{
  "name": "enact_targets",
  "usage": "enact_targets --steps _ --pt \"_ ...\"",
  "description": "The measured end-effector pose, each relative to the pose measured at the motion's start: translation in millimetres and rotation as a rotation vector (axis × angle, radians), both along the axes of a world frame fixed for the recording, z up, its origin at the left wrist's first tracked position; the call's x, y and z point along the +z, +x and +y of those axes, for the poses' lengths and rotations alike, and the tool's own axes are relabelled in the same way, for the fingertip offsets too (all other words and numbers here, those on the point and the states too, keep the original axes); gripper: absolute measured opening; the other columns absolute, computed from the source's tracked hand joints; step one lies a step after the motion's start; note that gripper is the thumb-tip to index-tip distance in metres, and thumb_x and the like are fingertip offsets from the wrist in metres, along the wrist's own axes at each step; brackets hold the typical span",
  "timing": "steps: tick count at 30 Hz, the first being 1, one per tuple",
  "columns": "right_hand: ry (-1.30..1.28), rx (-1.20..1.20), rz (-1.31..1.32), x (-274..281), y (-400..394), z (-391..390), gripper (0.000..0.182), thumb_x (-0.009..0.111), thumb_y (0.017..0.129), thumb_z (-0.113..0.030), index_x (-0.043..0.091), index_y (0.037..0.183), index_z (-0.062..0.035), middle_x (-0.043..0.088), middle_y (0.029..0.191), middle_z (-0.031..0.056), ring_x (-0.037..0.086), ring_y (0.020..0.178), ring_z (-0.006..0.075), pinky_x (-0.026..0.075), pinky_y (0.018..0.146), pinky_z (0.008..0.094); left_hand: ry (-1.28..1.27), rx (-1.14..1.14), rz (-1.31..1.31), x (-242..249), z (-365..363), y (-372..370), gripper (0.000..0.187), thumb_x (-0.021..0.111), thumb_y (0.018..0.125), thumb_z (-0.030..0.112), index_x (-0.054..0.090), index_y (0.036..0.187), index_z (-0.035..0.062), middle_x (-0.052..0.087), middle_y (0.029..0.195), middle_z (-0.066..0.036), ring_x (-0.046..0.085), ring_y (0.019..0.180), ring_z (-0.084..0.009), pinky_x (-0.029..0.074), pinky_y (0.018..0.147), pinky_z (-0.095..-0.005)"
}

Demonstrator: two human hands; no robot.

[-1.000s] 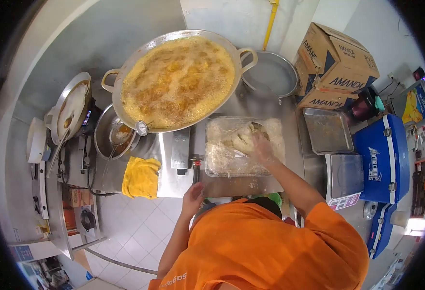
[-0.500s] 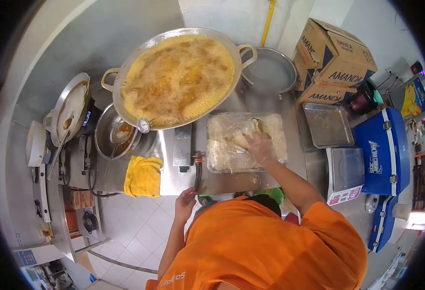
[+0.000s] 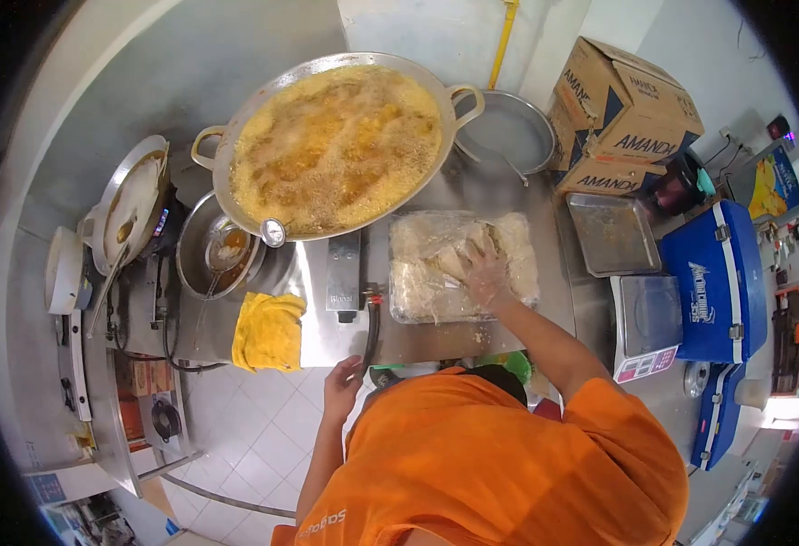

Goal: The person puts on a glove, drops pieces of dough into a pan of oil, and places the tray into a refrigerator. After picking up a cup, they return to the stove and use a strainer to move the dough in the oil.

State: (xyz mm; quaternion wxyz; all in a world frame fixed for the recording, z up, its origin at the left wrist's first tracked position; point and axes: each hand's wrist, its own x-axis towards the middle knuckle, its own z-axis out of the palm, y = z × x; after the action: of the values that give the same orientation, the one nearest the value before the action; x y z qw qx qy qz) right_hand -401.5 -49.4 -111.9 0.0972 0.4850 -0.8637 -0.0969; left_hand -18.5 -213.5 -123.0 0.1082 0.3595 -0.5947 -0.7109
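Observation:
My right hand (image 3: 487,278), dusted with flour, lies with spread fingers on a pale coated piece (image 3: 458,262) in a clear plastic tray of flour (image 3: 408,291). What the piece is underneath the coating I cannot make out. By the counter's front edge, my left hand (image 3: 342,387) hangs with loosely bent fingers and nothing visible in it. Close to its fingertips runs a black gas hose (image 3: 371,337), which joins a burner (image 3: 343,296) at a red fitting. Behind the tray, a wide two-handled pan (image 3: 336,150) holds bubbling, foaming oil.
A thermometer (image 3: 273,233) is clipped on the pan's rim. To the left are a yellow cloth (image 3: 269,332), a bowl with a strainer (image 3: 201,284) and another pan (image 3: 99,241). At right stand a metal tray (image 3: 613,264), a scale (image 3: 647,318), blue coolers (image 3: 713,264) and cardboard boxes (image 3: 631,109).
My right hand has flattened and spread its fingers over the coated piece. My left hand has shifted slightly left and down, staying near the counter edge.

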Motion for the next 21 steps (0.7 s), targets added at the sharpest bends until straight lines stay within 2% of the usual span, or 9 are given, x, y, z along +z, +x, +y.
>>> enact_targets --steps 2,4,8,10,11,13,16,19,21 --pt "0.026 -0.007 -0.044 -6.6 -9.2 0.6 0.054 0.058 0.083 -0.025 0.054 0.137 -0.0245 0.039 0.146 0.0135 0.033 0.135 0.0401 0.039 0.102 0.0504 -0.013 -0.026 -0.007 -0.9 -2.4 0.7 0.050 0.055 0.079 -0.015 0.053 0.128 -0.0019 0.058 0.130 -0.012 0.057 0.118 -0.0251 0.049 0.095 -0.0345" --pt "0.001 -0.109 -0.325 8.0 -16.4 1.0 0.056 0.062 0.078 -0.030 0.058 0.133 -0.0258 0.040 0.147 0.0117 0.033 0.135 0.0386 0.039 0.102 0.0508 -0.014 -0.017 0.008 1.2 -2.5 1.1 0.049 0.054 0.081 -0.014 0.054 0.128 -0.0012 0.059 0.127 -0.010 0.058 0.115 -0.0219 0.049 0.092 -0.0315" --pt "-0.083 -0.051 -0.241 7.1 -18.7 1.5 0.048 0.062 0.081 -0.029 0.060 0.129 -0.0307 0.044 0.140 0.0127 0.042 0.130 0.0350 0.043 0.097 0.0523 -0.003 0.004 0.034 5.0 -2.7 4.0 0.048 0.054 0.082 -0.014 0.056 0.127 -0.0005 0.061 0.125 -0.009 0.059 0.113 -0.0183 0.049 0.089 -0.0281" --pt "-0.217 0.058 -0.506 -16.3 -38.2 1.3 0.052 0.071 0.069 -0.021 0.067 0.121 -0.0200 0.054 0.125 0.0138 0.053 0.114 0.0337 0.046 0.093 0.0431 0.007 0.011 0.017 7.7 -0.7 4.9 0.048 0.054 0.081 -0.014 0.056 0.127 -0.0008 0.061 0.125 -0.009 0.059 0.113 -0.0185 0.048 0.090 -0.0285" --pt "-0.216 0.055 -0.506 -24.1 -43.1 3.2 0.052 0.071 0.069 -0.021 0.067 0.121 -0.0200 0.054 0.125 0.0138 0.053 0.114 0.0337 0.046 0.093 0.0431 0.018 0.015 -0.001 8.7 0.7 4.9 0.048 0.053 0.081 -0.014 0.056 0.127 -0.0012 0.061 0.125 -0.009 0.059 0.113 -0.0187 0.048 0.091 -0.0289" --pt "-0.254 0.277 -0.520 -24.2 -47.8 2.4 0.044 0.074 0.067 -0.017 0.071 0.110 -0.0156 0.056 0.117 0.0147 0.058 0.105 0.0336 0.049 0.087 0.0408 0.015 -0.001 -0.010 2.1 1.5 7.7 0.048 0.053 0.080 -0.015 0.055 0.127 -0.0018 0.061 0.125 -0.009 0.059 0.114 -0.0190 0.047 0.093 -0.0298" --pt "-0.336 0.280 -0.497 -23.3 -44.1 7.1 0.037 0.075 0.067 -0.020 0.072 0.103 -0.0127 0.056 0.113 0.0149 0.058 0.104 0.0336 0.050 0.085 0.0418 0.011 -0.010 -0.004 -3.4 4.2 8.8 0.051 0.052 0.079 -0.016 0.055 0.127 -0.0025 0.060 0.126 -0.010 0.059 0.114 -0.0205 0.047 0.096 -0.0317" --pt "-0.260 0.210 -0.644 -31.0 -49.2 3.9 0.041 0.075 0.069 -0.023 0.071 0.109 -0.0121 0.056 0.114 0.0173 0.058 0.104 0.0346 0.049 0.086 0.0434 0.010 -0.009 0.014 -9.0 4.8 8.0 0.052 0.053 0.078 -0.018 0.055 0.128 -0.0026 0.060 0.127 -0.011 0.060 0.114 -0.0216 0.047 0.097 -0.0328" --pt "-0.239 0.200 -0.608 -37.1 -53.2 4.7 0.046 0.074 0.071 -0.023 0.067 0.116 -0.0149 0.057 0.112 0.0181 0.059 0.103 0.0346 0.050 0.086 0.0432 0.012 -0.009 0.021 -9.9 4.0 4.9 0.052 0.053 0.078 -0.017 0.055 0.128 -0.0026 0.060 0.127 -0.011 0.060 0.114 -0.0216 0.047 0.097 -0.0328"
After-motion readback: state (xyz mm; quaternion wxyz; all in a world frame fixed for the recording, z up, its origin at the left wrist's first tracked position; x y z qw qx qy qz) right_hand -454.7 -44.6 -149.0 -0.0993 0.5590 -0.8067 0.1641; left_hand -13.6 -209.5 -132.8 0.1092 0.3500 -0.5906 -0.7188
